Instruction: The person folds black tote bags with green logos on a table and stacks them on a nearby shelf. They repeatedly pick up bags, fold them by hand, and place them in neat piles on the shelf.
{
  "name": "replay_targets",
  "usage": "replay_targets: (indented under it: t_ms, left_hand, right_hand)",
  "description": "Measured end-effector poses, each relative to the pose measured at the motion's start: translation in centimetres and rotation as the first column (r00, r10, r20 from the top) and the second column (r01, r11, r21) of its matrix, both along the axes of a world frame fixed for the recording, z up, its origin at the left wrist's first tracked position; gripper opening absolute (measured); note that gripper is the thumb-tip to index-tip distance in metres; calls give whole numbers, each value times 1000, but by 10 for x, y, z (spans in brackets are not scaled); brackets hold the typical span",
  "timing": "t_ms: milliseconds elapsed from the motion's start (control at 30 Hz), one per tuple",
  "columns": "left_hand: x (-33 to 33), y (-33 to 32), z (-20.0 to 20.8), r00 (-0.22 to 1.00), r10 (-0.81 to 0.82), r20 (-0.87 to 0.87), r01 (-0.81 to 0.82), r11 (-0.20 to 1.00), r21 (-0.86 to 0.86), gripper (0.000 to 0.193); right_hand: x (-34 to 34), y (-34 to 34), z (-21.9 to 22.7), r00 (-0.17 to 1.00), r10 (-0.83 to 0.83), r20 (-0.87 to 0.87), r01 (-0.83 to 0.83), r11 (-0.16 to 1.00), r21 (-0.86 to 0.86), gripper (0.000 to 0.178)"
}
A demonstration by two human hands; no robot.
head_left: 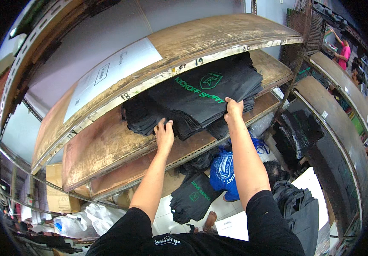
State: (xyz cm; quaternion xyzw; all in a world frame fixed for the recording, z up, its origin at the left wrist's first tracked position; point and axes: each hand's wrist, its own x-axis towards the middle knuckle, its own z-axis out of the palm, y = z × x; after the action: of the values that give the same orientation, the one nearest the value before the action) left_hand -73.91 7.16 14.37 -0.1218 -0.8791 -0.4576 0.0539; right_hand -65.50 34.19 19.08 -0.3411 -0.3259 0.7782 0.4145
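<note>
Right hand pinches the near right edge of the black fabric stack, which overhangs the middle shelf. Left hand, well apart, at stack's near left; grip unclear. Wide spacing probably keeps loose layers from sliding.

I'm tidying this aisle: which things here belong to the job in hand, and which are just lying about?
Belonging, apparently:
flat black fabric stack with green print
left hand
right hand
worn brown wooden shelf beneath

Lying about, apparently:
brown cardboard box
crumpled translucent plastic bags
</note>
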Motion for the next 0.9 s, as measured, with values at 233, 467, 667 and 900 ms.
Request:
replay_targets:
  t_ms: [233,467,667,900]
  left_hand:
    - [14,29,27,995,74,74,-52,963,-266,82]
    - [11,34,7,996,24,87,-39,984,174,75]
    - [24,45,16,996,73,52,-79,988,131,59]
    - [14,41,-3,980,66,186,-91,988,129,53]
  right_hand:
    - [-13,10,-13,995,-99,23,99,995,-20,60]
    - [-42,-36,33,990,-73,-122,88,989,122,59]
    - [-71,-82,0,940,-242,241,188,956,226,57]
    - [-64,-68,0,985,-171,-18,171,985,26,64]
